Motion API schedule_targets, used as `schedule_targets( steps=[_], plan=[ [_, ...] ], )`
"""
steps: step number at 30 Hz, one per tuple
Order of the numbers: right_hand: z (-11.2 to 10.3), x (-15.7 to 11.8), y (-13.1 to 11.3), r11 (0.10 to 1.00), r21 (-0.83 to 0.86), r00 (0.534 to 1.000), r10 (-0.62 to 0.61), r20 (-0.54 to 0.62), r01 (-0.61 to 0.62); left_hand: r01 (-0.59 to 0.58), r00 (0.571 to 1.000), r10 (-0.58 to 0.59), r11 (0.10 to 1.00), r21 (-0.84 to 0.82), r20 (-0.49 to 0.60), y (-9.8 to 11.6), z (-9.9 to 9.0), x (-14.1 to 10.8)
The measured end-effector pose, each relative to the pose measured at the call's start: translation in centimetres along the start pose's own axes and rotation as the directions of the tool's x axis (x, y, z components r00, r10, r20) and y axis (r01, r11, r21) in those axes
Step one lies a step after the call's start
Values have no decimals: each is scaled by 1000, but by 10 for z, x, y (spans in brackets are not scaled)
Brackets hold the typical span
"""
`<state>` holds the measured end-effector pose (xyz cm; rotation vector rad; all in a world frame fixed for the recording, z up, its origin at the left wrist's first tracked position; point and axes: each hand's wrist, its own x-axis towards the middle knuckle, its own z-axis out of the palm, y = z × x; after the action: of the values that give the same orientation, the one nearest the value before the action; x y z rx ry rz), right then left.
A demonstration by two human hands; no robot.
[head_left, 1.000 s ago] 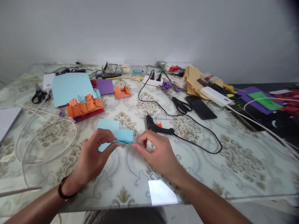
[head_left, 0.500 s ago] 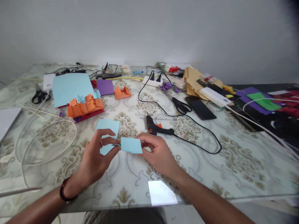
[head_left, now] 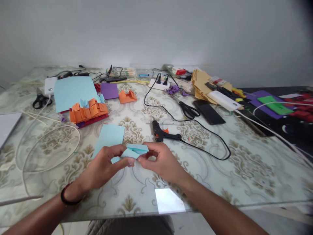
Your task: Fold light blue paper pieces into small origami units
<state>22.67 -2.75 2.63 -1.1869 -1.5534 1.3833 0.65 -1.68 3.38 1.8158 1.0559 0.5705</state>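
Note:
A small folded piece of light blue paper [head_left: 135, 150] is held between both hands above the table, its layers spread apart at the front. My left hand [head_left: 107, 164] pinches its left side between thumb and fingers. On the right edge, my right hand [head_left: 160, 160] grips it with thumb and fingertips. Beneath and behind my left hand lies a flat light blue sheet [head_left: 111, 135], partly hidden by the fingers. Beyond my right hand rests a black glue gun [head_left: 166, 133] with its cord trailing right.
Black scissors [head_left: 188, 111] and a phone [head_left: 209, 112] lie beyond the glue gun. Folded orange papers [head_left: 89, 111] sit at left by a large blue sheet [head_left: 74, 89]. A white power strip [head_left: 159, 84] stands at the back; a white cable [head_left: 79, 137] loops at left.
The folded blue paper has been turned and its layers have come apart. My left hand has shifted right and its fingers have closed further onto the paper.

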Motion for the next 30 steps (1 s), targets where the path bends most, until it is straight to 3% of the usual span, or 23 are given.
schedule_targets(
  steps=[6,11,16,22,27,30],
  plan=[
    [7,0,-1,991,131,999,33,-30,-29,-64,989,76,993,95,-124,4,8,-3],
    [11,-1,-5,981,195,1000,7,4,-8,-105,989,105,994,4,-100,6,9,-8],
    [9,-1,-7,976,219,1000,12,-18,-8,-104,984,108,994,35,-141,6,5,-12],
    [9,-3,-9,949,315,1000,18,13,-21,-151,989,147,963,-225,-34,10,6,-11],
    [12,-4,-7,900,429,997,60,48,-75,-117,988,96,976,-186,-119,9,13,-9],
    [15,-4,-5,893,442,995,58,79,-87,-125,988,93,950,-286,-125,7,13,-7]
  ],
)
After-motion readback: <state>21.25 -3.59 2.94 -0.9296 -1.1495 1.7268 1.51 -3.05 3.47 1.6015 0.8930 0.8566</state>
